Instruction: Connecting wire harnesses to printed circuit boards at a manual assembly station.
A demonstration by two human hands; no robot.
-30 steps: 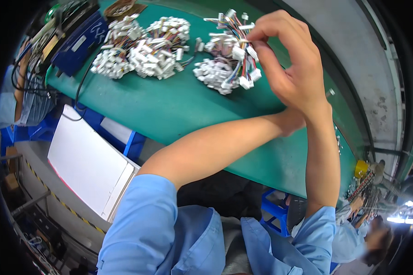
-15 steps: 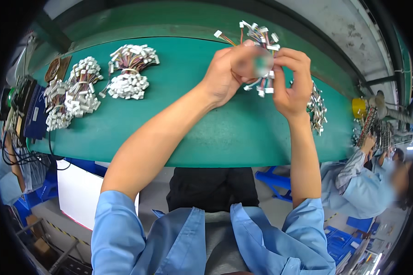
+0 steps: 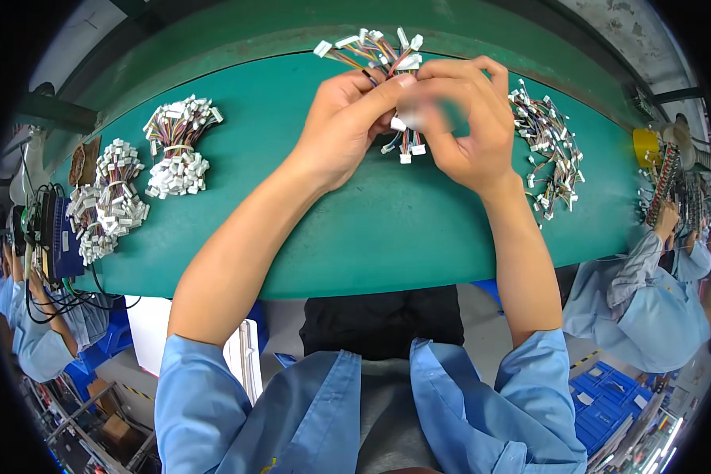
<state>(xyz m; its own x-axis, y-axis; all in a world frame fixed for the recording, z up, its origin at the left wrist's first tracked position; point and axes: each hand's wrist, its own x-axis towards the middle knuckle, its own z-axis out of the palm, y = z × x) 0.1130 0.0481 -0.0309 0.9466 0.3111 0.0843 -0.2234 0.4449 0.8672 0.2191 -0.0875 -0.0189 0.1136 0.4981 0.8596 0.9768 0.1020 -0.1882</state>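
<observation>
Near the far side of the green table, both hands meet at a small bunch of wire harnesses (image 3: 378, 54), thin coloured wires with white plug connectors at their ends. My left hand (image 3: 341, 126) is closed round the middle of the bunch, its thumb on top. Connectors fan out above the fingers, and a few hang below. My right hand (image 3: 470, 118) is closed in a pinch against the bunch from the other side, thumb and forefinger together. A blurred patch hides what lies between those fingertips. Beside the right hand spreads a loose heap of wire harnesses (image 3: 551, 146).
Tied bundles of wire harnesses (image 3: 178, 174) lie on the table's left part (image 3: 245, 158), with another pair of bundles (image 3: 107, 205) farther left. A blue box with black cables (image 3: 65, 237) stands at the left edge. Co-workers in blue sit on both sides, one sleeve (image 3: 640, 265) at right.
The view has turned rightward, showing more of the loose heap. My right hand has come closer to the left, its fingers now over the bunch. The left hand keeps its hold.
</observation>
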